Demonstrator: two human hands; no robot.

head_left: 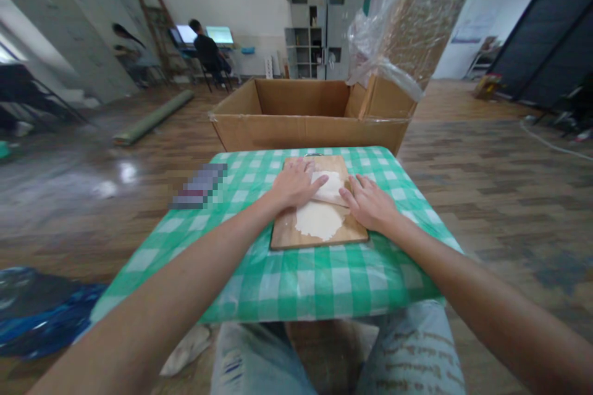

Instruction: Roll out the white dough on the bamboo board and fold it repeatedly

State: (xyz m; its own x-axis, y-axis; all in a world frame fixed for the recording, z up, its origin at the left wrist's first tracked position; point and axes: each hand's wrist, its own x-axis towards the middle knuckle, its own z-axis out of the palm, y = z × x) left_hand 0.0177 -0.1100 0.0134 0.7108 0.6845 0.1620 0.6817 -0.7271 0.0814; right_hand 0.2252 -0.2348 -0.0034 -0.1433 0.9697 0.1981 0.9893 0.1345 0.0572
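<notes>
A wooden board [296,236] lies on a small table covered with a green and white checked cloth [296,284]. On the board rests a thin sheet of pale dough [319,219], its far part folded over. My left hand [291,185] lies flat on the board's far left, fingers stretched onto the folded dough. My right hand [370,200] lies flat at the board's right edge, fingers touching the fold. Neither hand grips anything.
A large open cardboard box [306,114] stands just beyond the table, with a plastic-wrapped panel [412,37] leaning in its right corner. A blurred-out object [199,186] sits on the cloth at left. A person sits at screens far back. Blue bag [37,315] on the floor at left.
</notes>
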